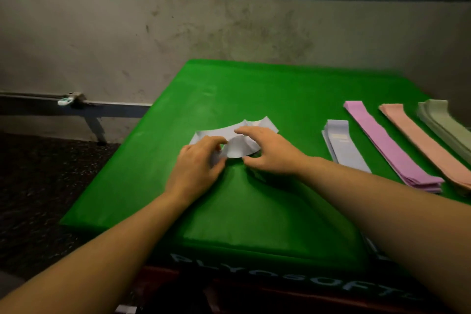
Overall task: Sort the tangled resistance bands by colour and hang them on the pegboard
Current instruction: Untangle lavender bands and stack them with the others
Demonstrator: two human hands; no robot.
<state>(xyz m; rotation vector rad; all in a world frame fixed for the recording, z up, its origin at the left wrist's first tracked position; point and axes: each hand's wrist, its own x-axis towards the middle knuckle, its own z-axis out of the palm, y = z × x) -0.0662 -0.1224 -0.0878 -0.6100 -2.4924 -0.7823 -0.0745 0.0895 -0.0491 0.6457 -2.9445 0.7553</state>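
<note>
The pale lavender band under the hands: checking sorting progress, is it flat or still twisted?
Twisted. The pale lavender resistance band buckles between the left hand and right hand, unlike the flat lavender stack on the green mat.

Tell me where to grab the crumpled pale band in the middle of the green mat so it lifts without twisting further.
Probably the crumpled pale band's far right end, a flat, free flap beyond the right hand. Come from above at the far side and pinch it. The middle is bunched between the two hands; the left hand covers the near-left end.
</note>
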